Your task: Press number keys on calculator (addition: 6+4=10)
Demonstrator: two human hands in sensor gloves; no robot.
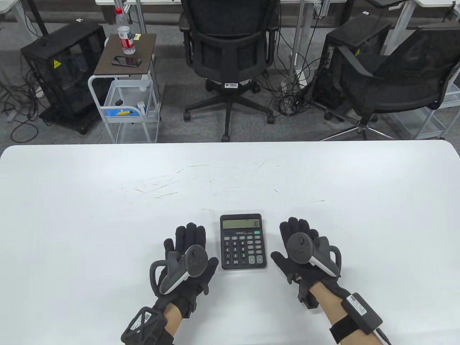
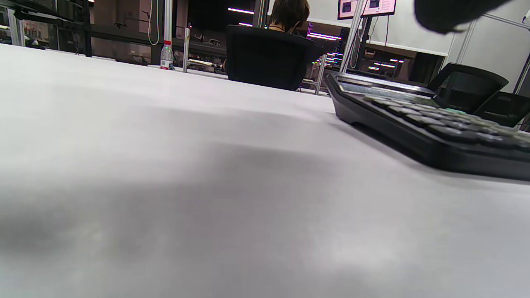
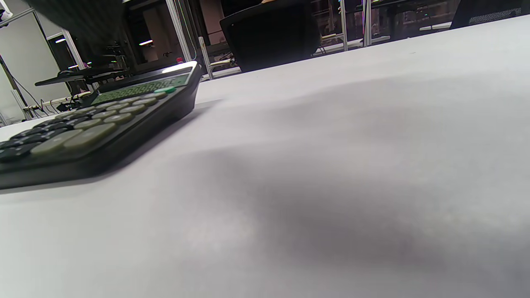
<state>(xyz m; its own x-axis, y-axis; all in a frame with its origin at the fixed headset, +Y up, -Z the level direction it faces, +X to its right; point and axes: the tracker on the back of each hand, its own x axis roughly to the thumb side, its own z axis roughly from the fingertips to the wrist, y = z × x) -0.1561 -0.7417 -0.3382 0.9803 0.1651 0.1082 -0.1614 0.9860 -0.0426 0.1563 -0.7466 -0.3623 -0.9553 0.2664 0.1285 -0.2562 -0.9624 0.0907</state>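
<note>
A black calculator (image 1: 243,242) lies flat on the white table (image 1: 107,201) near its front edge. Its display reads 10. My left hand (image 1: 190,251) rests palm down on the table just left of the calculator, fingers spread, holding nothing. My right hand (image 1: 302,248) rests palm down just right of it, fingers spread, also holding nothing. Neither hand touches the calculator. The calculator also shows at the right in the left wrist view (image 2: 418,120) and at the left in the right wrist view (image 3: 103,120).
Beyond the table's far edge stand two black office chairs (image 1: 230,54), a small cart with a water bottle (image 1: 124,36) and a phone, and black cabinets.
</note>
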